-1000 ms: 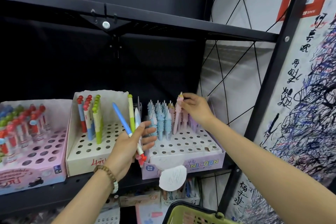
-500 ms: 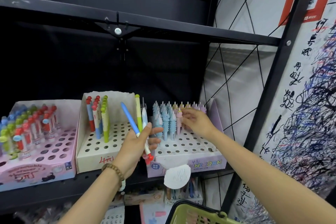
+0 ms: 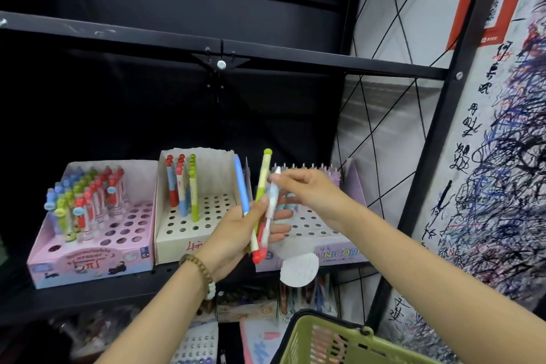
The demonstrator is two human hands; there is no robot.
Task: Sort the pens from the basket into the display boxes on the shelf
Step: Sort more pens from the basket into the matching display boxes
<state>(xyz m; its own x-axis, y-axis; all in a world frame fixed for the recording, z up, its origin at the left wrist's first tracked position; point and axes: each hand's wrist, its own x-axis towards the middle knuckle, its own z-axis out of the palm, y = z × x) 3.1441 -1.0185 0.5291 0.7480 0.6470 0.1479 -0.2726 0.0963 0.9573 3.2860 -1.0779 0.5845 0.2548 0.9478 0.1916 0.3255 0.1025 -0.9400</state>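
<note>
Head view, white pen (image 3: 271, 204) near-upright (top right-leaning)

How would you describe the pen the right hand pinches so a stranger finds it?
Start at the black shelf holding three display boxes. In front of them the left hand grips a fan of pens. Yours is the pale pen, rightmost, its top pinched by the right hand, unlike the green-capped pen and blue pen.
</note>
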